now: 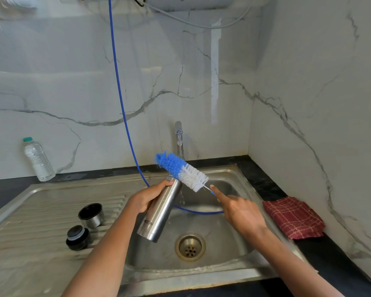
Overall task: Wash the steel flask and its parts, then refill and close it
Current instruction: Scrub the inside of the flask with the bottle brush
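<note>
The steel flask, a slim brushed-metal cylinder [159,213], is gripped around its upper body by the left hand [147,200], tilted with its open mouth up and away over the steel sink basin [214,230], presumably so drips fall into the basin and the mouth faces the brush. The right hand [240,213] holds the thin handle of a blue-and-white bristled bottle brush [181,171], index finger stretched along the wire, likely to steer the head. The bristle head lies across the flask's mouth, outside it, so my guess is that it is about to go in or has just come out; I cannot tell which.

Just beyond the hands a chrome tap [178,133] runs a thin stream beside the flask. A blue hose [124,116] drops from above and curls into the basin under the hands.

Left of the left hand, on the ribbed draining board, stand a steel cup-lid, black inside [91,215], and a black stopper [77,237], set apart probably for their own washing. Farther left on the dark bench stands a clear plastic water bottle with a green cap [38,159]. Right of the right hand a maroon checked cloth [293,217] lies on the bench.
</note>
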### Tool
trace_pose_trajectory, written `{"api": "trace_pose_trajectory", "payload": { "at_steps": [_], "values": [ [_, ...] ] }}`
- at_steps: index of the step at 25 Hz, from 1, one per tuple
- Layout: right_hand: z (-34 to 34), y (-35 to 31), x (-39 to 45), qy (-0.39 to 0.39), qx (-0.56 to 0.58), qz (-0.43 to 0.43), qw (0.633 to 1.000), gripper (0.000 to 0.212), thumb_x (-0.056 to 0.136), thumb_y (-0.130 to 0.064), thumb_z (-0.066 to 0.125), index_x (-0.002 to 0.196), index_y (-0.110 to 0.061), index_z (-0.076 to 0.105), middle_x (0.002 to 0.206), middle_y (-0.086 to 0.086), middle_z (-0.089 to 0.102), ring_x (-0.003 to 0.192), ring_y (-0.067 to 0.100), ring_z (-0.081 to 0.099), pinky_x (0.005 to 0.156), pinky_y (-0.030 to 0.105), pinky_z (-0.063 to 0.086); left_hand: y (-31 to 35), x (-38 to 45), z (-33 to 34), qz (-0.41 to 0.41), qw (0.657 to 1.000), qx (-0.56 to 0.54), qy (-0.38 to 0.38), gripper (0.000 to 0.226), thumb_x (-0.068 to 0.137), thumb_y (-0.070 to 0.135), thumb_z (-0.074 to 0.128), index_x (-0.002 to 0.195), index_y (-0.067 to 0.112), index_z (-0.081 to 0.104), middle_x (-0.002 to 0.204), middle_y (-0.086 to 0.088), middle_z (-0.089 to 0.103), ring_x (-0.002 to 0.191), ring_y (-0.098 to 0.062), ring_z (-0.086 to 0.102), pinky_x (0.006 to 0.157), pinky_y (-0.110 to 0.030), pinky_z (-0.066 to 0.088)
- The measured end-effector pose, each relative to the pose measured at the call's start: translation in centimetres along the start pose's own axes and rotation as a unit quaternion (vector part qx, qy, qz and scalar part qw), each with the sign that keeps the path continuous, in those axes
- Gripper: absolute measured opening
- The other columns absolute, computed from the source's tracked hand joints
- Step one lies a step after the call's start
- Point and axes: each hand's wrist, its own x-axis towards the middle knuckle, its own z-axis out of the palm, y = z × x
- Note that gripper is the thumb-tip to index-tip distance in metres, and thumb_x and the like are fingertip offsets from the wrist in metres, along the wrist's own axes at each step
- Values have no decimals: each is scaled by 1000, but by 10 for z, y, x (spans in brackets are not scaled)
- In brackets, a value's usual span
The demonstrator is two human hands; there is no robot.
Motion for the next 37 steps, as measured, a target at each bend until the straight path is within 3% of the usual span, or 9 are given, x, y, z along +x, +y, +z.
{"api": "trace_pose_trajectory", "payload": {
  "at_steps": [2, 7, 11, 14, 21, 25, 30, 34, 37],
  "values": [
    [-1, -2, 3, -12, -6, -2, 1000, 79, 99, -14, 42, 161, -42, 1, 89, -2, 55, 68, 26, 55, 57, 36, 33, -4, 1, 2, 12, 1000, -27, 9, 86, 67, 74, 77, 122, 10, 66, 104, -16, 75, 91, -28, 72, 87, -38, 58],
    [14, 47, -12, 28, 28, -5, 999, 64, 103, -27, 47, 156, -51, 20, 94, -2, 70, 67, 29, 66, 54, 41, 47, -2, 2, -10, 13, 999, -49, -2, 97, 60, 78, 81, 122, 5, 66, 109, -20, 76, 98, -35, 73, 94, -44, 59],
    [11, 37, -6, 11, 12, -11, 1000, 62, 106, -31, 39, 158, -50, 11, 103, -3, 68, 78, 26, 67, 60, 37, 43, 7, -3, 1, 9, 999, -46, -24, 91, 62, 68, 86, 125, 6, 62, 112, -20, 75, 103, -35, 73, 96, -47, 58],
    [13, 16, 10, 47, 28, -13, 998, 65, 105, -28, 43, 159, -48, 12, 96, -4, 67, 72, 24, 65, 55, 35, 40, 13, -1, 13, 16, 998, -59, -15, 87, 64, 63, 87, 125, 7, 60, 110, -22, 75, 101, -36, 74, 92, -46, 60],
    [15, 47, -6, 116, 59, -8, 991, 44, 104, -50, 37, 148, -53, 41, 88, -8, 73, 64, 18, 65, 50, 34, 47, 15, 2, 14, 26, 994, -105, -15, 80, 71, 63, 80, 124, 5, 62, 106, -21, 75, 90, -35, 74, 80, -42, 61],
    [8, 33, 19, 119, 50, -12, 992, 42, 106, -46, 40, 148, -49, 44, 88, -4, 74, 68, 21, 68, 52, 31, 40, 22, 3, 26, 34, 997, -48, -51, 85, 65, 60, 87, 127, 8, 60, 111, -18, 76, 100, -32, 74, 89, -44, 60],
    [19, 57, 13, 145, 41, -9, 988, 36, 101, -47, 54, 137, -52, 57, 85, -7, 75, 61, 20, 67, 47, 30, 43, 21, 0, 10, 22, 994, -103, -25, 68, 79, 49, 79, 127, 7, 56, 111, -21, 75, 102, -40, 73, 85, -45, 61],
    [16, 52, 16, 164, 43, -27, 985, 35, 94, -40, 69, 128, -47, 66, 70, -9, 71, 47, 17, 60, 39, 26, 33, 15, 6, 16, 17, 995, -97, -3, 72, 75, 57, 80, 125, 7, 61, 113, -24, 73, 107, -41, 71, 99, -52, 55],
    [13, 34, 28, 164, 28, -22, 986, 35, 98, -41, 63, 133, -43, 64, 70, -8, 70, 50, 17, 59, 45, 24, 28, 18, 4, 24, 26, 996, -85, -19, 76, 75, 62, 79, 124, 6, 63, 113, -21, 75, 102, -36, 73, 98, -48, 56]
  ]
}}
